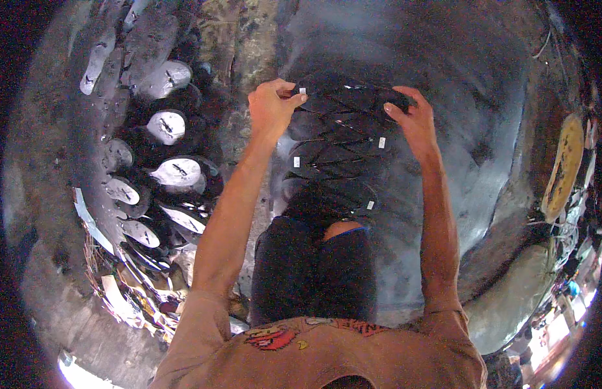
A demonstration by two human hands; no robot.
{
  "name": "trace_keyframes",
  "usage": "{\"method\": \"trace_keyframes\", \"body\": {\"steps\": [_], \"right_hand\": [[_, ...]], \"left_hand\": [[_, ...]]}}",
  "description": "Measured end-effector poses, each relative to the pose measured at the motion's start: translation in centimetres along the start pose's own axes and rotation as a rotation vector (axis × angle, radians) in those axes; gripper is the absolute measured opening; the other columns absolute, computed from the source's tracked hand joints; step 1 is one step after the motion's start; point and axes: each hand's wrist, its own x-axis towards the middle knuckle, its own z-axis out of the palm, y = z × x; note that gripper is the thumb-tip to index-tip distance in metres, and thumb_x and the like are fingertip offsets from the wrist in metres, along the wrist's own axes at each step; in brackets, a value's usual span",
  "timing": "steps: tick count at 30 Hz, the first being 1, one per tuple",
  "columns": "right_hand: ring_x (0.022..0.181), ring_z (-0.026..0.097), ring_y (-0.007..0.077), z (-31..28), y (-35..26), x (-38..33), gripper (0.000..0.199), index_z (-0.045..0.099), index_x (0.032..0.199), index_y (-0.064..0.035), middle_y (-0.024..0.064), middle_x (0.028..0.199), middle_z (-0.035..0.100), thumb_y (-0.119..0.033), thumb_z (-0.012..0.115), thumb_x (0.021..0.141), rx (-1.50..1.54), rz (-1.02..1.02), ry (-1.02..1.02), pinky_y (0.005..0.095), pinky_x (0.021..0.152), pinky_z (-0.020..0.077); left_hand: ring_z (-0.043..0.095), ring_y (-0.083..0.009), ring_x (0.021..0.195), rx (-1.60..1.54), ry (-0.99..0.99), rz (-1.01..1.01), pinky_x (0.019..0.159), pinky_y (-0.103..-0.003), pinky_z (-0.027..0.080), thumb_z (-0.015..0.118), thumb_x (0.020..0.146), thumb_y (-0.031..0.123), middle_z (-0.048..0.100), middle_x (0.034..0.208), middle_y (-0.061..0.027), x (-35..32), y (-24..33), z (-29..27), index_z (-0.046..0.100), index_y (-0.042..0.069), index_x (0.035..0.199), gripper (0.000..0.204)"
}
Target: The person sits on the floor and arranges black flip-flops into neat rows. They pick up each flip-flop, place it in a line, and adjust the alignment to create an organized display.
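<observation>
The person's left hand point(270, 107) and right hand point(414, 120) each keep a closed grip on an end of the top black sandal point(349, 98), which lies on a row of black sandals point(333, 155) reaching back toward the person's knees. The step looks like squaring that row. Left of the left grip, a heap of sandal soles point(161, 168) covers the floor point(469, 149). Both grips must push inward evenly.

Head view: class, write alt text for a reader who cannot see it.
Both hands, left hand and right hand, grip the top of a row of black flip-flops laid before the person. More flip-flops lie overlapped at left.
</observation>
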Motion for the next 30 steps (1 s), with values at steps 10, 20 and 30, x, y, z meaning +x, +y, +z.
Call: {"method": "trace_keyframes", "body": {"steps": [10,20,30], "right_hand": [[0.138,0.045,0.0405,0.4,-0.4,-2.1,0.079,0.063,0.145,-0.0154,0.0179,0.140,0.061,-0.048,0.091,0.079,-0.802,-0.266,0.449,0.0549,0.114,0.0399],[0.120,0.053,0.0329,1.1,1.1,-9.9,0.067,0.048,0.155,-0.0088,0.0198,0.145,0.052,-0.027,0.078,0.098,-0.426,-0.089,0.539,0.0492,0.107,0.0471],[0.138,0.055,0.0231,3.8,-12.6,-15.0,0.053,0.054,0.149,-0.0039,0.0134,0.147,0.060,-0.010,0.073,0.099,0.235,-0.210,-0.002,0.0406,0.113,0.0461]], "left_hand": [[0.054,-0.0336,0.125,0.170,0.179,0.153,0.107,-0.049,0.044,0.089,0.080,0.027,0.061,0.127,-0.0117,-3.0,1.3,-0.4,0.073,0.014,0.129,0.053],[0.051,-0.0370,0.130,0.368,0.702,-0.148,0.113,-0.048,0.039,0.086,0.075,0.005,0.056,0.136,-0.0190,-14.6,-7.2,-13.7,0.052,0.000,0.140,0.073],[0.074,-0.0280,0.105,-0.111,0.381,0.119,0.096,-0.039,0.057,0.080,0.089,0.000,0.078,0.115,-0.0123,-17.0,6.1,-20.1,0.077,0.003,0.118,0.030]]}}
